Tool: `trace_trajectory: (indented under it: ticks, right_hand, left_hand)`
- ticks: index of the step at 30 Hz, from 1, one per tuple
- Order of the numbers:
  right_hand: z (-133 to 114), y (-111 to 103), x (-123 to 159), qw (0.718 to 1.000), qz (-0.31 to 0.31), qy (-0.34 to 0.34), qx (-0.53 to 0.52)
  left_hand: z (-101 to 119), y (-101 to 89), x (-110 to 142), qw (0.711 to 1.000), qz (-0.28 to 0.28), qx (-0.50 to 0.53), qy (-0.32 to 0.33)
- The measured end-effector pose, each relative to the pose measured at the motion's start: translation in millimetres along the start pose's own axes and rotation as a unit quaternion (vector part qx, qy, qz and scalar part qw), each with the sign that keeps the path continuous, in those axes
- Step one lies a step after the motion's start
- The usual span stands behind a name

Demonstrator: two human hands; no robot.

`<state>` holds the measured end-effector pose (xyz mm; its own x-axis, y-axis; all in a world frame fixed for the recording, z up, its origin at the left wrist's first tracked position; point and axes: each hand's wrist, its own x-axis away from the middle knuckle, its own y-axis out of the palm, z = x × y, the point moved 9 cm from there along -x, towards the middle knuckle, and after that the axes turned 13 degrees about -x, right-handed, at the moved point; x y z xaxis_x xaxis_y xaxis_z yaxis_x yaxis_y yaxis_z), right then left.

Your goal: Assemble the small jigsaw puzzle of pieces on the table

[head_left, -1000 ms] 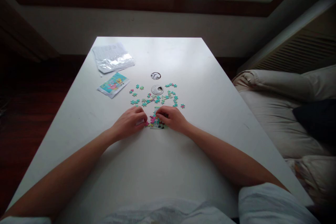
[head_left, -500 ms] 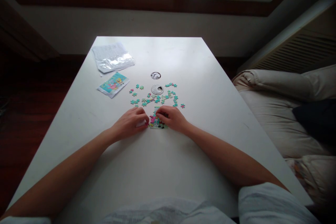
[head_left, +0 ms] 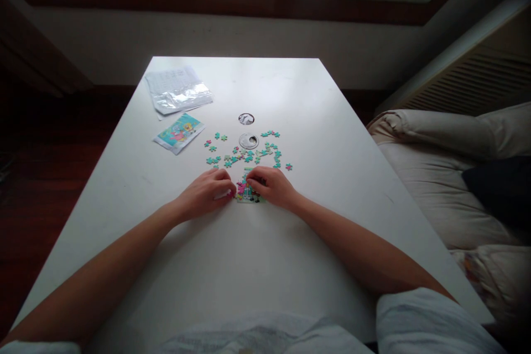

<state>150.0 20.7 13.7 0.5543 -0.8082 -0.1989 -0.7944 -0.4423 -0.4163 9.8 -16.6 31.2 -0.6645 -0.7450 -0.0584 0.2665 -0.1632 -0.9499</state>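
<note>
Between my two hands lies a partly joined jigsaw puzzle (head_left: 245, 193) with pink, yellow, teal and black parts. At its left edge, my left hand (head_left: 209, 191) is closed, thumb and fingers pinching a small pink puzzle piece (head_left: 232, 194) that is mostly covered. My right hand (head_left: 271, 183) rests over the puzzle's right side with its fingers curled together; whether a piece is under the fingertips is hidden. Just beyond the hands, several loose teal puzzle pieces (head_left: 249, 157) are spread out, some with pink or yellow on them.
A picture card (head_left: 179, 134) in a sleeve and a clear plastic bag with papers (head_left: 178, 91) lie on the white table (head_left: 332, 121) at the left. Two round fittings, a nearer disc (head_left: 244, 142) and a farther hole (head_left: 246, 119), are set in the tabletop. A sofa (head_left: 418, 177) stands right.
My left hand has shifted slightly right with the pink piece, up against the puzzle's left edge. My right hand has stayed in place.
</note>
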Motion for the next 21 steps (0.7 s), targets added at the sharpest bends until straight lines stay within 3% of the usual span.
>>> trace_trajectory:
  ticks: [10, 21]
  right_hand:
    - [0.8, -0.1, -0.7, 1.000, 0.003, 0.006, 0.001]
    - [1.3, 0.9, -0.4, 1.000, 0.003, 0.004, -0.001]
  left_hand:
    - [-2.5, 5.1, 0.7, 0.998, 0.017, -0.052, -0.042]
    - [-3.6, 2.0, 1.5, 0.999, 0.016, -0.014, -0.038]
